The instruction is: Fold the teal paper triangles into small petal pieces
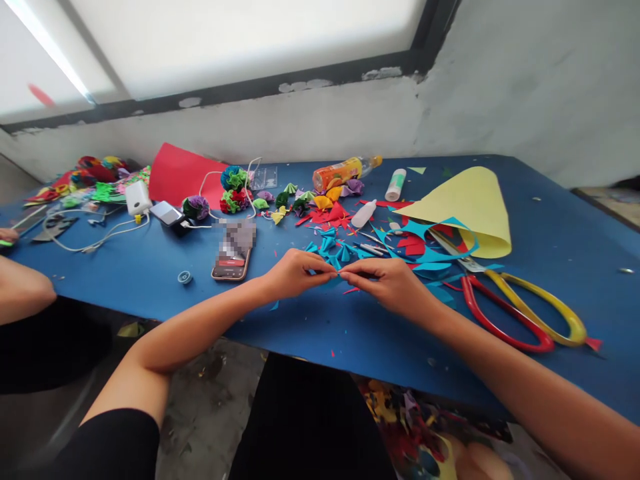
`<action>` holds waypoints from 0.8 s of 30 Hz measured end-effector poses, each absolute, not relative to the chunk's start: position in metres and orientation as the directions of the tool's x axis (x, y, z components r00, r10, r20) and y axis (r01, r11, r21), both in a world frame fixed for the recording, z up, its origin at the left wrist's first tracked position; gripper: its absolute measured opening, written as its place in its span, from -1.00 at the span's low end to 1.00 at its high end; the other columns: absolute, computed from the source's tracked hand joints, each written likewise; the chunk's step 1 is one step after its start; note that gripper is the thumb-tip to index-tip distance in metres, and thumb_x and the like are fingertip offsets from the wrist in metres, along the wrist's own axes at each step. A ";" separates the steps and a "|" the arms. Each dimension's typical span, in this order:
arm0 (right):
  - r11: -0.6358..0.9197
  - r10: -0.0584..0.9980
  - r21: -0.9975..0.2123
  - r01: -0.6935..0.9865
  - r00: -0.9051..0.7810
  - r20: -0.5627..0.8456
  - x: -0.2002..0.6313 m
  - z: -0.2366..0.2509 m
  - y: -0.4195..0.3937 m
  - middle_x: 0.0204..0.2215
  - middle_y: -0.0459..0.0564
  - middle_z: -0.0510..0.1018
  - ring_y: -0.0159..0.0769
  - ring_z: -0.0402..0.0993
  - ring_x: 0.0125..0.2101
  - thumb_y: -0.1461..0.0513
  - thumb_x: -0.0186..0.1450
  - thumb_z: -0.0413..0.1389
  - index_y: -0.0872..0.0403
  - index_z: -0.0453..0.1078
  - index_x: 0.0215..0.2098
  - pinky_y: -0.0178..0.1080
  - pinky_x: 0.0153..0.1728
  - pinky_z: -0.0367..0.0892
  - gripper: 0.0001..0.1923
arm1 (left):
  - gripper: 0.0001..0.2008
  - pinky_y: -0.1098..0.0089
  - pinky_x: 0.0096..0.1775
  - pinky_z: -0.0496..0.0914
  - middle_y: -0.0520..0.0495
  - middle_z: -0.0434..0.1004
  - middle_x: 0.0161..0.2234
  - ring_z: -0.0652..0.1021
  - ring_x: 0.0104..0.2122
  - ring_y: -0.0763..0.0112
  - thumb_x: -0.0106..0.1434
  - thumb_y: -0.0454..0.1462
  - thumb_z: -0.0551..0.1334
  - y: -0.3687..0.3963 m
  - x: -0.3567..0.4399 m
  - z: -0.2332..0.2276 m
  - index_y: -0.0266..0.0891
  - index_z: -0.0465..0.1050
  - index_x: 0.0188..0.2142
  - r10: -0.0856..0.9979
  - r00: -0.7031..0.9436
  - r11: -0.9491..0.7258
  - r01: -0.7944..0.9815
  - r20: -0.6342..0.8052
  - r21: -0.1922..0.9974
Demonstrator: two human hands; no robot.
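My left hand (299, 272) and my right hand (387, 280) meet above the table, thumb and forefinger of each pinched together. Between the fingertips is a small piece of blue paper (334, 283), mostly covered by the fingers. Just beyond lie several folded blue paper pieces (330, 247). Right of these is a cut-out blue paper sheet (440, 250) with rounded holes. Scissors (505, 320) with one red and one yellow handle rest near my right forearm, blades under the blue sheet. A phone (234, 250) lies left of my left hand.
Further back on the blue table (140, 280) are an orange drink bottle (337, 175), a glue stick (396, 185), a small white squeeze bottle (364, 214), a curled yellow sheet (475, 207) and paper flowers (235, 200). Another person's arm (23, 287) rests at left.
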State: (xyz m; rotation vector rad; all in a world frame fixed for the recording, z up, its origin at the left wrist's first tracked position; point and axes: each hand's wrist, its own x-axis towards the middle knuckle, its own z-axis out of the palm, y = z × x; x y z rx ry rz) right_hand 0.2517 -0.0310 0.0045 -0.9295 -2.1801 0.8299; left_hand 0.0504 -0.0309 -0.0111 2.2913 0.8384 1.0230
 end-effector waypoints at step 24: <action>0.698 0.703 -0.614 0.369 -0.516 0.490 0.251 0.002 -0.035 -0.47 -0.04 0.41 -0.34 0.34 -0.44 0.23 0.24 0.07 0.12 0.40 -0.40 -0.29 -0.37 0.25 -0.87 | -0.83 0.63 -0.54 0.27 0.01 0.39 -0.52 0.36 -0.56 0.64 0.17 -0.25 0.21 -0.036 0.056 -0.009 -0.33 0.50 -0.42 0.786 0.385 -0.604 0.312 0.484 0.733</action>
